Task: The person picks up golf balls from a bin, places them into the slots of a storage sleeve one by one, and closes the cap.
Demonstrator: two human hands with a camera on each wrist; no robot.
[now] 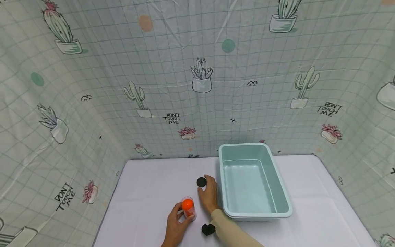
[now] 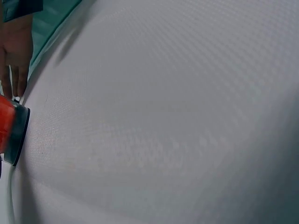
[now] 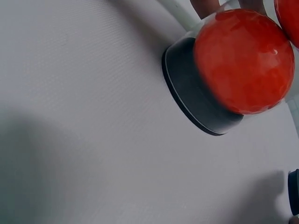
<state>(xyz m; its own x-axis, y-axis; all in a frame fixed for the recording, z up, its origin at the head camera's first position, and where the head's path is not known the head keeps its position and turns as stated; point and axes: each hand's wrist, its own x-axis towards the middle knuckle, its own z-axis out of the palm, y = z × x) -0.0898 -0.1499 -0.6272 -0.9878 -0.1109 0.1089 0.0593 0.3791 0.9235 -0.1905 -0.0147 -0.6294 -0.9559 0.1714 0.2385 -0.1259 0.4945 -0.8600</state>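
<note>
At the near side of the table (image 1: 139, 195), the left hand (image 1: 176, 223) had thumb and fingers curled round a clear cylinder (image 1: 190, 210) with red balls (image 1: 187, 204) inside. Its dark base (image 3: 201, 93) faced the cloth and its long axis rose roughly upright — whether the base touched, I couldn't tell. The right hand (image 1: 210, 192) pinched a black disc (image 1: 201, 182) slightly farther off. Just right of that hand stood the teal tray's rim (image 1: 221, 178); leftward, open cloth ran to the table edge.

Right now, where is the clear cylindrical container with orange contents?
Head view, lower centre: the container is in the left hand, left of the pale blue rectangular bin.
</note>
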